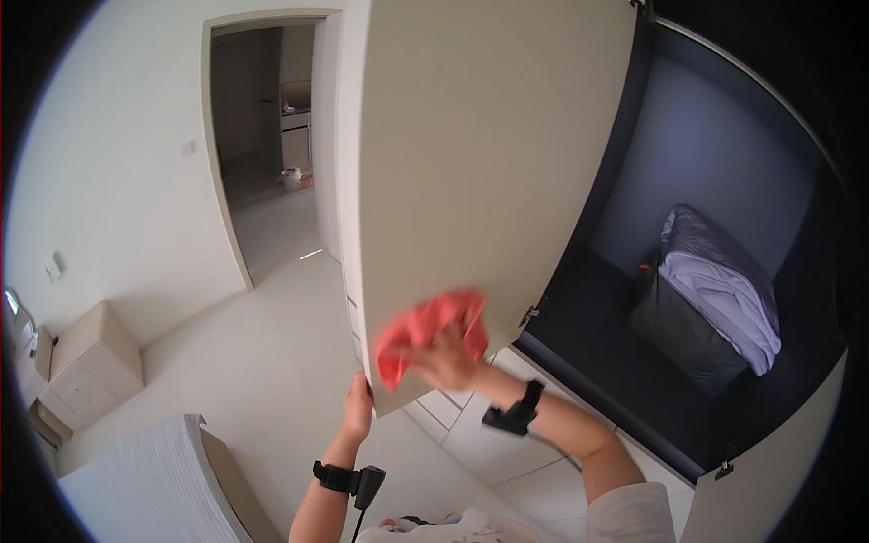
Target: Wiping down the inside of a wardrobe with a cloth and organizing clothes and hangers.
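Note:
A pale wardrobe door [489,170] stands open in front of me. My left hand [360,404] grips its free edge near the bottom corner, with the thumb on the near side and the fingers partly hidden. My right hand [445,360] presses a red cloth [434,319] against the lower part of the door panel; hand and cloth are slightly blurred. Both wrists wear black straps with a small device.
Right of the door, the dark wardrobe compartment [604,298] holds a folded lilac quilt [719,292] on a dark bag [686,332]. Another door [767,468] is open at lower right. A bed [156,475], a bedside cabinet [98,366] and a doorway [227,170] lie left.

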`<action>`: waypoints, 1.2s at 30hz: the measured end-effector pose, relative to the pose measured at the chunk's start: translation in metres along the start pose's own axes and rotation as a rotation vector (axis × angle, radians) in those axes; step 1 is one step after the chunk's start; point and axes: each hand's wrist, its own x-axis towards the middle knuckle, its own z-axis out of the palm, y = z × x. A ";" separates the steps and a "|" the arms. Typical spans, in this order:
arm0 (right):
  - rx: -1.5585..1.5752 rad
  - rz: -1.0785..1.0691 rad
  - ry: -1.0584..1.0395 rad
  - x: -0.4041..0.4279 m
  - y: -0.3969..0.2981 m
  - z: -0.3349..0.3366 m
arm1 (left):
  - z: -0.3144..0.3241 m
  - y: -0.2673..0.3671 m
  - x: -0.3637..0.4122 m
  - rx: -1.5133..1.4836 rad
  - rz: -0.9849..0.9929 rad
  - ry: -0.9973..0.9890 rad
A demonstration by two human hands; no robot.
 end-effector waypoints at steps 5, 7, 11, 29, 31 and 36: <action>-0.342 0.057 0.359 0.139 0.083 -0.152 | 0.019 0.005 -0.009 -0.099 0.006 0.150; -0.231 0.000 0.565 0.174 0.125 -0.196 | 0.022 0.006 -0.008 -0.121 0.004 0.172; -0.375 0.183 0.716 0.172 0.141 -0.200 | 0.040 0.016 -0.019 -0.158 -0.011 0.124; -0.118 0.507 0.562 0.032 0.104 -0.071 | 0.023 0.014 -0.019 -0.208 0.002 0.211; -0.117 0.561 0.647 0.075 0.141 -0.137 | 0.027 0.013 -0.020 -0.196 0.011 0.190; -0.106 0.503 0.779 0.085 0.168 -0.155 | 0.034 0.007 -0.026 -0.240 0.039 0.206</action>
